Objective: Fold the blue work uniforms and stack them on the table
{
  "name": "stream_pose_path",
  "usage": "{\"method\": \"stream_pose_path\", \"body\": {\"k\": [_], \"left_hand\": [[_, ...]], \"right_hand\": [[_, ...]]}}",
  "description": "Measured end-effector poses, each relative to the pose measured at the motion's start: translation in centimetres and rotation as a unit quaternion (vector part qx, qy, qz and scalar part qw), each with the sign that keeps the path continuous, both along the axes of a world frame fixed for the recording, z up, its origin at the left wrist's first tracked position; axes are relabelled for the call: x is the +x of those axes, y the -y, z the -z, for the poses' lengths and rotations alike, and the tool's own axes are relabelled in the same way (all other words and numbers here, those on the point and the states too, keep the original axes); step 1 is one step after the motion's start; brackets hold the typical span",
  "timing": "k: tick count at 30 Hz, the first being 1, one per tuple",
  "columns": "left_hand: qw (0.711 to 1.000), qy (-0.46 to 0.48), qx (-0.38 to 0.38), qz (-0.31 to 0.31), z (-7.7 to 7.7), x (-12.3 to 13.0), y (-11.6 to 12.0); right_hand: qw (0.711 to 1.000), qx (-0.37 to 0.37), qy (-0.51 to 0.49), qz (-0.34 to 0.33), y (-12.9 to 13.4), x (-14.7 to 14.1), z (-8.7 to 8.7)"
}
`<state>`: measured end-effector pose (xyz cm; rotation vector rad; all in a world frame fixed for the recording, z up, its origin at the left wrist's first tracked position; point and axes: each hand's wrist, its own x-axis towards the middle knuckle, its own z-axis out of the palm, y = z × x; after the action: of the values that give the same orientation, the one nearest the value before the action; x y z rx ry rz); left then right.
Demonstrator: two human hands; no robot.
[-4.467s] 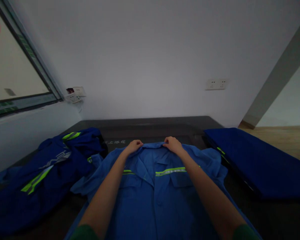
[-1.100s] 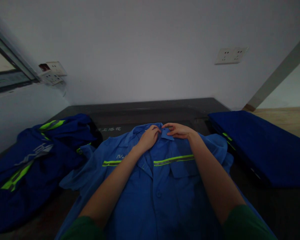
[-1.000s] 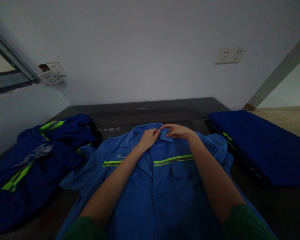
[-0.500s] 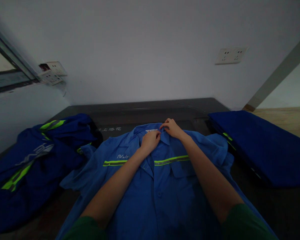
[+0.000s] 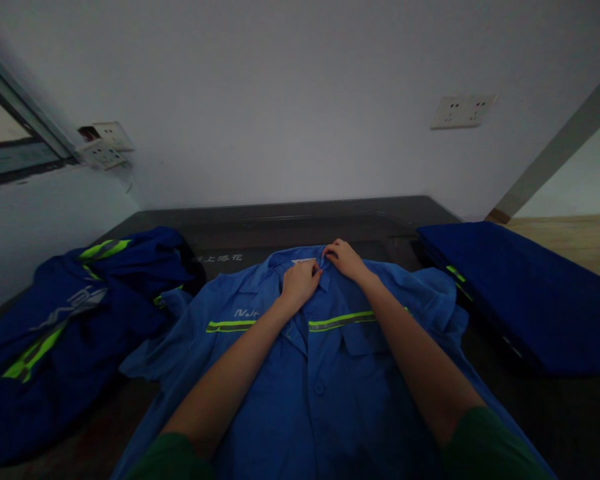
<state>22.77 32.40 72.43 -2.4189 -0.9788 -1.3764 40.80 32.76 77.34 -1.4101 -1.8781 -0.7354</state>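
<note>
A blue short-sleeved work shirt [image 5: 275, 393] with yellow-green reflective strips lies face up in front of me, its collar at the far end. My left hand [image 5: 301, 283] is closed at the collar's inner edge, its fingers pinching the cloth beside the white neck label. Just to its right, my right hand [image 5: 346, 259] pinches the right side of the collar between thumb and fingers. The two hands are close together but apart. Their fingertips partly cover the collar cloth, and my left forearm hides part of the chest lettering.
A crumpled dark blue garment [image 5: 130, 320] with reflective strips lies to the left. On the right sits a folded dark blue garment [image 5: 520, 293]. The dark table [image 5: 290, 227] stands against a wall with sockets [image 5: 463, 111].
My right hand has shifted very slightly along the collar, and its fingers have drawn in. The left hand and the shirt stay nearly in place.
</note>
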Motion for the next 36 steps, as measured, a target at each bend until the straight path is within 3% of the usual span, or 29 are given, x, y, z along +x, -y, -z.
{"method": "stream_pose_path", "body": {"k": [5, 9, 11, 14, 17, 19, 23, 25, 32, 36], "left_hand": [[1.000, -0.008, -0.020, 0.007, -0.2, 0.1, 0.5], [0.998, -0.020, -0.050, 0.023, -1.7, -1.6, 0.4], [0.998, -0.015, -0.053, -0.009, -2.9, -3.6, -0.3], [0.991, -0.010, -0.075, -0.110, -4.3, -7.5, -2.0], [0.979, -0.011, -0.109, -0.173, -4.8, -11.1, -3.9], [0.982, -0.030, -0.106, -0.153, -4.7, -12.6, -5.1], [0.995, -0.094, -0.030, 0.011, -4.2, -13.3, -6.6], [0.991, -0.120, -0.005, 0.064, -4.0, -13.1, -7.1], [0.992, -0.104, 0.015, 0.070, -3.5, -11.9, -8.5], [0.993, -0.095, 0.001, 0.075, -3.4, -11.4, -8.5]], "right_hand": [[0.999, 0.014, -0.008, -0.051, 0.4, -0.3, -0.5], [0.999, -0.007, 0.019, -0.045, 0.9, -0.4, -0.5], [0.999, -0.012, 0.024, -0.021, 1.2, -0.5, -0.7], [1.000, -0.003, 0.023, -0.006, 1.8, -1.0, -1.2], [0.999, 0.000, 0.035, -0.016, 2.7, -2.1, -1.8], [0.998, -0.019, 0.057, -0.030, 3.2, -3.2, -1.8], [0.991, -0.074, 0.100, -0.045, 3.9, -4.8, -1.4], [0.990, -0.088, 0.103, -0.040, 4.0, -5.1, -1.2], [0.992, -0.093, 0.082, -0.017, 4.4, -5.2, -1.3], [0.993, -0.077, 0.088, -0.022, 4.8, -6.9, -1.0]]}}
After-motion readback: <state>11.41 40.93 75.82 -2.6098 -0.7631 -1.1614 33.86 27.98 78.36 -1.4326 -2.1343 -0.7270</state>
